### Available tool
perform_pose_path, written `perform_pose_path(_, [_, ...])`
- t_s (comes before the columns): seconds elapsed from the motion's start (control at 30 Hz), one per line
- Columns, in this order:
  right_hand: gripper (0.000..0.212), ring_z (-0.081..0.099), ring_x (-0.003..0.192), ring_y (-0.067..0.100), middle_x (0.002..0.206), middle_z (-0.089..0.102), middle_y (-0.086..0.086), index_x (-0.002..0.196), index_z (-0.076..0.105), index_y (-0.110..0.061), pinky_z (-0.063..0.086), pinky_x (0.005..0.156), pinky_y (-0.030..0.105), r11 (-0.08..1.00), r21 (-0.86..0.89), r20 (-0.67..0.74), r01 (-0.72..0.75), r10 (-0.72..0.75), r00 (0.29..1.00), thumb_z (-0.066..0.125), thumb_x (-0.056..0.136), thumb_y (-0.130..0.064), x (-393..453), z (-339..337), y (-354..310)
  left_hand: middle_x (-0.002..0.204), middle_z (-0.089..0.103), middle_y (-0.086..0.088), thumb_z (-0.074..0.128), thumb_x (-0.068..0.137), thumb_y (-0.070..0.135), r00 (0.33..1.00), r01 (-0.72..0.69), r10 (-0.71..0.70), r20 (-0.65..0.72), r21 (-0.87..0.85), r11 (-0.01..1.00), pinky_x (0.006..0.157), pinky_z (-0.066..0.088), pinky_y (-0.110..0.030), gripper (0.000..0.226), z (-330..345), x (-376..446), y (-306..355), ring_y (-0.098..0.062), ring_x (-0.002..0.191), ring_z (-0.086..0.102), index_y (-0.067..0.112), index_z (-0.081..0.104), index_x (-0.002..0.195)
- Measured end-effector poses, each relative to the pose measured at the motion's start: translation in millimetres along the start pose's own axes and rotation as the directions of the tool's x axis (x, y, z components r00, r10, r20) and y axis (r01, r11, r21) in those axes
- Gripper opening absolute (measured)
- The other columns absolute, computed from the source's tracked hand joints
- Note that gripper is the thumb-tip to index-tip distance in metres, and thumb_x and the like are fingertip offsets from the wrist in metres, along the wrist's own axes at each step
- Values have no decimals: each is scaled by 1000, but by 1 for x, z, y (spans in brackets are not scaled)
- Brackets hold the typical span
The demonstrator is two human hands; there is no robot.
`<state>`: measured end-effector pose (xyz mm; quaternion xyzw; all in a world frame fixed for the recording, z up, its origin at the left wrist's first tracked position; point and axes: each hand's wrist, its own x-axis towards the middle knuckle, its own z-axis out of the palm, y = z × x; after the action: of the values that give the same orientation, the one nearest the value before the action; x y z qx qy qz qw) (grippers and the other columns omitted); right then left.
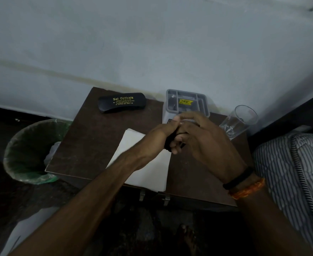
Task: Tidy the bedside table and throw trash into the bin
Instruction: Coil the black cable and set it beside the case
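Two hands are meeting over the middle of the dark brown surface [89, 137], so going left to right: a bin [27, 152] lined with a green bag is standing on the floor just beside the surface's left edge. A black spectacle case [122, 102] is lying near the back edge, well apart from the hands. White paper [148, 169] is lying flat toward the front, partly under the left forearm.

Next, the left hand [158, 138] is curling around a small dark object [168, 143], and the right hand [198, 137] is closing over the same object from the other side; what that object is I cannot tell, as the fingers are hiding most of it. Behind them a grey organiser tray [187, 102] with a yellow sticker is sitting against the wall, and a clear glass [238, 121] is standing near the right edge, beside the striped mattress [290, 172].

Sorting seems to be the step in hand: judging whether the held thing is trash. If it is, the next move is calling for a carry leftward past the paper to drop it over the bin's open mouth.
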<state>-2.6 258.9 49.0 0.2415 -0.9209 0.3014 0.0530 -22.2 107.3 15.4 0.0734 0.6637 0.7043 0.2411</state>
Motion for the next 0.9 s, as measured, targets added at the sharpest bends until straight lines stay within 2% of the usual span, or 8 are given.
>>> perform_pose_path(0.07, [22, 61, 78, 7, 91, 70, 11, 99, 70, -3, 52, 74, 23, 995, -86, 69, 49, -43, 997, 50, 94, -10, -5, 0, 3, 70, 57, -17, 27, 104, 42, 999, -3, 3, 33, -2, 1000, 74, 49, -37, 61, -3, -3, 1, -31, 72, 56, -1, 61, 78])
perform_pose_path(0.17, [15, 59, 67, -7, 81, 70, -2, 94, 72, -7, 46, 68, 7, 999, -3, 63, 34, -33, 997, 57, 97, -8, -5, -3, 7, 72, 61, -14, 29, 105, 35, 998, 5, -7, 56, 37, 999, 78, 49, -41, 53, -6, -4, -2, -33, 75, 57, 7, 65, 78])
perform_pose_path(0.3, [11, 64, 67, 3, 80, 67, -10, 94, 71, -19, 52, 67, 21, 1000, 21, 38, -8, 8, 999, 60, 97, -18, -6, 0, 15, 74, 61, -15, 37, 105, 28, 998, -59, 59, 12, 54, 997, 73, 50, -40, 44, -10, -6, -8, -29, 71, 58, 2, 67, 86])
perform_pose_path(0.47, [12, 68, 60, 12, 79, 71, -6, 93, 71, -12, 55, 58, 24, 948, 267, 31, -174, 172, 985, 59, 96, -14, -5, 2, 15, 70, 63, -15, 58, 97, 19, 966, -174, 177, -187, 35, 984, 72, 53, -43, 22, -9, -4, -12, -24, 65, 62, -2, 59, 93])
perform_pose_path(0.6, [14, 69, 62, 16, 75, 72, 1, 94, 69, -11, 56, 59, 27, 901, 360, 16, -243, 254, 967, 57, 98, -16, -5, 4, 19, 82, 65, -13, 53, 99, 23, 949, -244, 258, -182, 95, 965, 85, 52, -44, 19, -7, -4, -14, -25, 82, 64, 6, 56, 93])
perform_pose_path(0.7, [13, 69, 62, 19, 72, 70, 6, 95, 68, -11, 56, 60, 30, 882, 389, -16, -267, 296, 955, 57, 98, -17, -4, 2, 24, 101, 65, -14, 56, 97, 17, 952, -262, 276, -133, 116, 958, 90, 53, -42, 18, -9, -4, -13, -27, 96, 66, 3, 57, 108])
perform_pose_path(0.8, [12, 69, 62, 22, 72, 70, 8, 95, 67, -11, 58, 62, 36, 869, 409, -1, -279, 306, 952, 57, 98, -18, -2, 3, 25, 98, 66, -9, 53, 98, 6, 944, -273, 301, -138, 193, 943, 82, 56, -30, 17, -11, -4, -13, -15, 83, 67, 3, 56, 114])
perform_pose_path(0.9, [13, 70, 62, 24, 71, 70, 9, 96, 67, -11, 59, 63, 38, 855, 430, 7, -289, 317, 949, 58, 97, -20, -3, 4, 27, 87, 66, -8, 52, 98, 3, 926, -273, 323, -198, 239, 932, 74, 56, -26, 18, -9, -3, -14, -18, 75, 66, 4, 59, 114])
